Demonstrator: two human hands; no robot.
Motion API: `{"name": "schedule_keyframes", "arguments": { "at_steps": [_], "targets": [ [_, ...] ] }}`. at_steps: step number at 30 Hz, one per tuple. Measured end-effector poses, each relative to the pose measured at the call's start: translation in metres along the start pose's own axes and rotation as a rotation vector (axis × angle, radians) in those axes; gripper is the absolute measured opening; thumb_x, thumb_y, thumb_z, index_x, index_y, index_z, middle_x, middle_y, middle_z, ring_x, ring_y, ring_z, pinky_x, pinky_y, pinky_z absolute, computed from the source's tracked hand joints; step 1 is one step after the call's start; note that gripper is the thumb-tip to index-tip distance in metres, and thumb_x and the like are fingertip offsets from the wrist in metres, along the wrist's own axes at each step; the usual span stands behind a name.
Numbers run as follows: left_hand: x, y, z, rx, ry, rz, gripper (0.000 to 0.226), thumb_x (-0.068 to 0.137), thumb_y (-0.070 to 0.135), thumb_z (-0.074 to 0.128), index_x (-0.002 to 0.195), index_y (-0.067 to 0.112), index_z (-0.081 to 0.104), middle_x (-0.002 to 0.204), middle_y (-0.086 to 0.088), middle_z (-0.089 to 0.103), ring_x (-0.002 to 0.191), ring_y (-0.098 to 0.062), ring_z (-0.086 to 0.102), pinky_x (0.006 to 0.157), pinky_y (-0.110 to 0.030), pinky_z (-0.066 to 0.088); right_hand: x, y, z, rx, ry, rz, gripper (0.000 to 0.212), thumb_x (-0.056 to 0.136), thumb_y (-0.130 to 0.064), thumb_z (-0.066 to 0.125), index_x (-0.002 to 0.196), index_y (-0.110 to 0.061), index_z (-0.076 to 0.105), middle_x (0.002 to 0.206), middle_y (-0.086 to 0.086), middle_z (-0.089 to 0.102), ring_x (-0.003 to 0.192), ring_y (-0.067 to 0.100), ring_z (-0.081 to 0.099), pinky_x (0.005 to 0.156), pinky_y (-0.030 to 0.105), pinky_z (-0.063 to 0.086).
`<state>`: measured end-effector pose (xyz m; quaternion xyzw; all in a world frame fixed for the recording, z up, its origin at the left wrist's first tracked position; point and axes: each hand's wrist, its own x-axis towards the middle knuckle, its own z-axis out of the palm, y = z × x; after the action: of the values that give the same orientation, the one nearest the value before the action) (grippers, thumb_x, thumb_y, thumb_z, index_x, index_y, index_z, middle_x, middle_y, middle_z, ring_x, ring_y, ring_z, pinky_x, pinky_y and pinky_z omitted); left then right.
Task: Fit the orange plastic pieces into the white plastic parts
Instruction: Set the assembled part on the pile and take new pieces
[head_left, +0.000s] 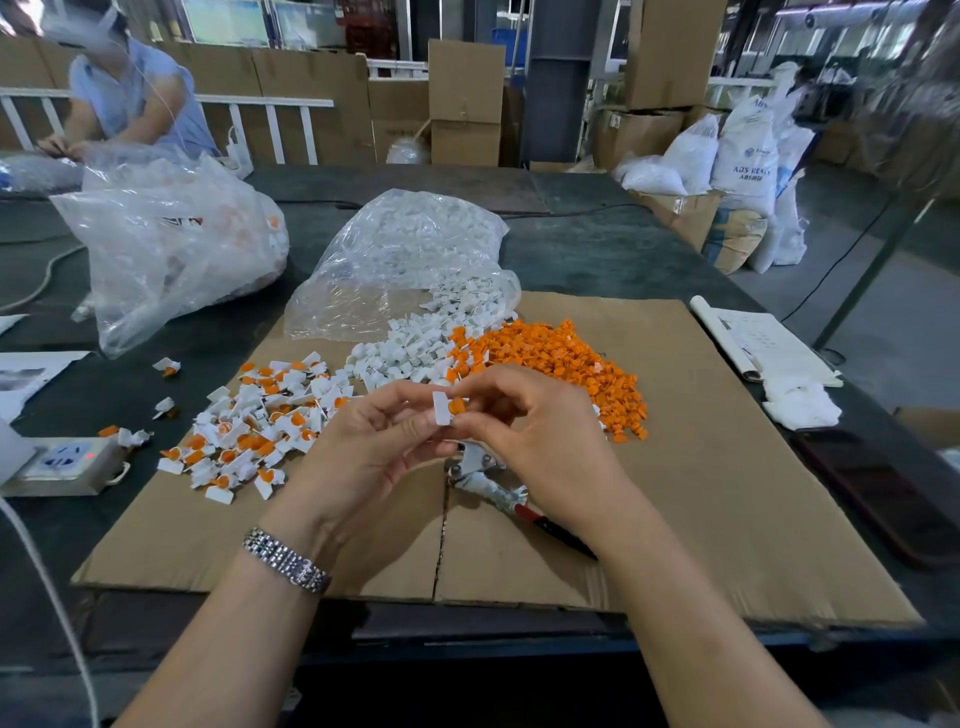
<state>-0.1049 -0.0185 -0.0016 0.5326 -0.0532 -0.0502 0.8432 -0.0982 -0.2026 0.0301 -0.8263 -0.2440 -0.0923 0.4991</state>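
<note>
Above the cardboard sheet (701, 493), the left hand (363, 441) pinches a white part (441, 408) while the right hand (530, 431) pinches an orange piece (458, 406) against it; their join is hidden by fingertips. Pliers (488, 483) lie partly covered beneath. Beyond, the orange pile (561, 358) touches the white pile (405, 353).

Bare cardboard (727, 467) right of orange pile (561, 364)

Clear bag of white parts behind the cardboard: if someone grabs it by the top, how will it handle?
The clear bag of white parts looks thin and crinkled, so probably floppy and sagging when lifted. Its mouth lies open toward the loose white pile, so parts would likely spill. It looks well filled, so likely bulky yet fairly light.
</note>
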Motion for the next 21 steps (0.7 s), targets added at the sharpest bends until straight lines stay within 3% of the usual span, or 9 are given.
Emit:
{"name": "schedule_keyframes", "arguments": {
  "at_steps": [5, 11, 17, 21],
  "targets": [
    [-0.001, 0.001, -0.002, 0.033, -0.022, 0.022, 0.022, 0.083, 0.006, 0.069, 0.103, 0.007, 0.079, 0.106, -0.02, 0.075, 0.095, -0.027, 0.074, 0.077, -0.028, 0.061, 0.0, -0.001, 0.002, -0.037, 0.023, -0.056, 0.02, 0.084, -0.01, 0.079, 0.104, -0.009, 0.074, 0.085, -0.003, 0.067, 0.074, 0.007, 0.061, 0.07, 0.022, 0.054],
    [-0.005, 0.002, -0.002, -0.022, -0.045, -0.01, 0.024, 0.093, 0.018, 0.066, 0.107, 0.001, 0.078, 0.108, -0.02, 0.075, 0.101, -0.026, 0.074, 0.087, -0.032, 0.061, -0.001, 0.0, 0.005, -0.141, 0.05, -0.137, 0.018, 0.085, -0.007, 0.078, 0.103, -0.007, 0.074, 0.089, 0.0, 0.067, 0.078, 0.012, 0.061, 0.074, 0.033, 0.053],
    [-0.007, 0.003, 0.003, 0.05, 0.061, -0.027, 0.024, 0.083, 0.017, 0.077, 0.101, 0.003, 0.08, 0.077, -0.008, 0.066, 0.071, -0.015, 0.064, 0.062, -0.024, 0.056, -0.002, 0.004, 0.012, -0.204, 0.088, -0.17, 0.017, 0.088, -0.011, 0.075, 0.105, -0.01, 0.072, 0.091, -0.001, 0.065, 0.08, 0.008, 0.06, 0.076, 0.031, 0.053],
    [-0.009, 0.001, 0.003, 0.068, 0.092, 0.01, 0.024, 0.076, 0.017, 0.076, 0.096, 0.004, 0.081, 0.079, -0.015, 0.071, 0.072, -0.021, 0.07, 0.065, -0.024, 0.058, -0.002, 0.006, 0.014, -0.216, 0.102, -0.165, 0.017, 0.089, -0.011, 0.075, 0.105, -0.011, 0.073, 0.091, -0.001, 0.066, 0.08, 0.009, 0.061, 0.076, 0.034, 0.054]
  ]
}}
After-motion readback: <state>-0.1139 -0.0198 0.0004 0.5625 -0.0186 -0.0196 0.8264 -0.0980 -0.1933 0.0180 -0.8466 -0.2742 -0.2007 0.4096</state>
